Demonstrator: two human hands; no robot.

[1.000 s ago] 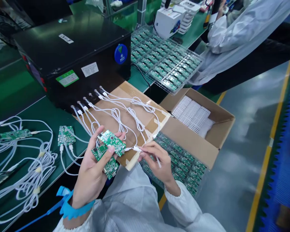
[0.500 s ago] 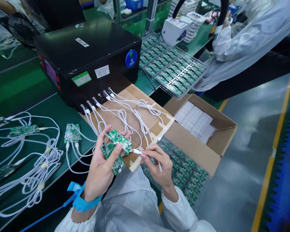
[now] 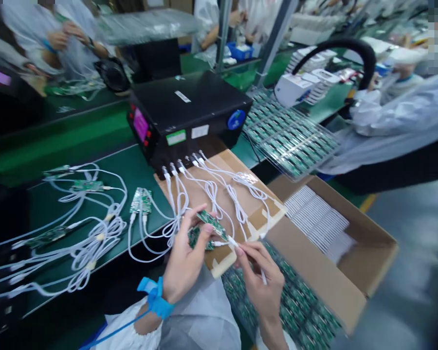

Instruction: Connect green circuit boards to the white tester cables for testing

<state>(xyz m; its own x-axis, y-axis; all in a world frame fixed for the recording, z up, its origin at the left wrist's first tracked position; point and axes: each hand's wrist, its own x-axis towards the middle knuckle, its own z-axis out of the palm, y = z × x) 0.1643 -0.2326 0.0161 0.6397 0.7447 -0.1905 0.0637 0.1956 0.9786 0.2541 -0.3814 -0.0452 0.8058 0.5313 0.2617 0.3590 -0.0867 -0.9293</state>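
Note:
My left hand, with a blue wrist strap, is closed around two green circuit boards. The upper circuit board lies at a slant under the thumb; the lower circuit board is partly covered by fingers. A white plug sits at the lower board's right edge. My right hand pinches a white cable plug against the upper board's right end. Whether this plug is fully seated I cannot tell. A short length of white cable hangs below the right fingers.
White cables run from a black box over cardboard. More wired boards lie on the green bench at left. Trays of boards stand behind and below right, beside a carton of white pieces. A co-worker's sleeve is at right.
The view has swung, so the scene sits lower and further right. My left hand has tilted the boards. A white plug now shows at the lower board; the right hand still pinches its plug.

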